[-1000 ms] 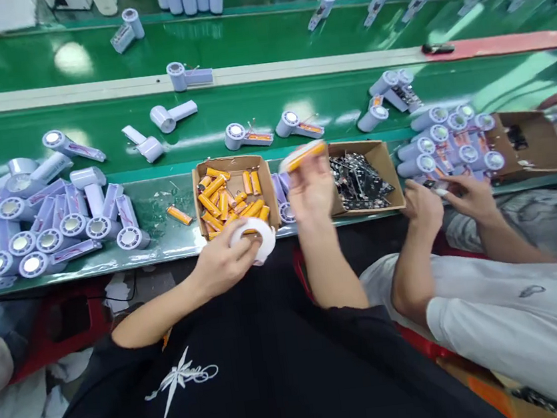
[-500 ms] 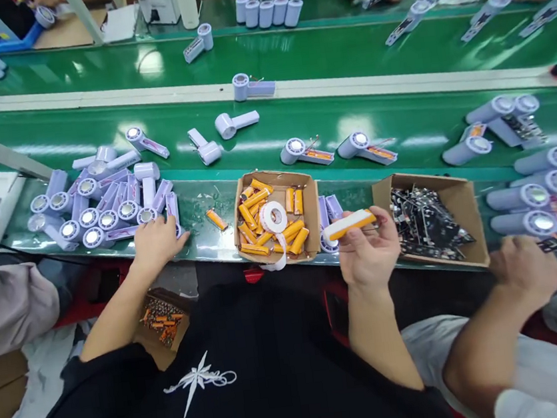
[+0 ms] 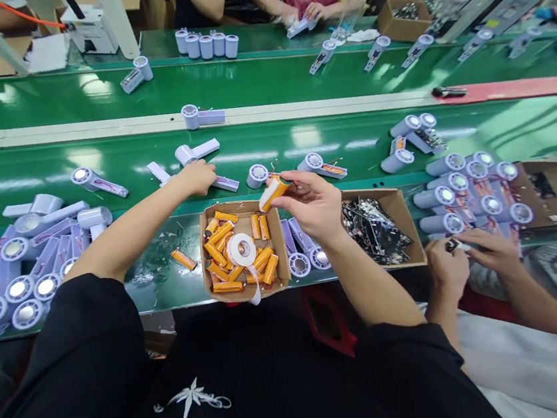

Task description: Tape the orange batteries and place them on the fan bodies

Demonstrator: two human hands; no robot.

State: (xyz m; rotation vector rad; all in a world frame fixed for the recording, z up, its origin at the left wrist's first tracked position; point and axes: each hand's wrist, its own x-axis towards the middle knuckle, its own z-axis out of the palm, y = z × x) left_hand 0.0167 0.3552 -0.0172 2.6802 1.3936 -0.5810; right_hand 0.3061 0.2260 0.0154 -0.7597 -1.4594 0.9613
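My left hand (image 3: 198, 177) reaches onto the green belt, its fingers closed on a lavender fan body (image 3: 226, 183) whose open handle points right. In my right hand (image 3: 315, 201) is an orange battery (image 3: 274, 192) with a white strip along it, pinched between thumb and fingers above the cardboard box. That box (image 3: 283, 262) contains several orange batteries and a roll of white tape (image 3: 241, 249), its loose end hanging over the front edge. Two fan bodies (image 3: 299, 264) lie right of the box. A single orange battery (image 3: 184, 259) lies on its left.
A pile of lavender fan bodies (image 3: 16, 250) covers the left bench. At right stand a box of circuit boards (image 3: 379, 231) and more fan bodies (image 3: 441, 197), with a co-worker's hands (image 3: 448, 263) in front. Other people sit across the belt.
My left hand has left the fan pile and moved right and forward to a fan body on the belt. My right hand has brought the battery forward and tilted it. The view has shifted.
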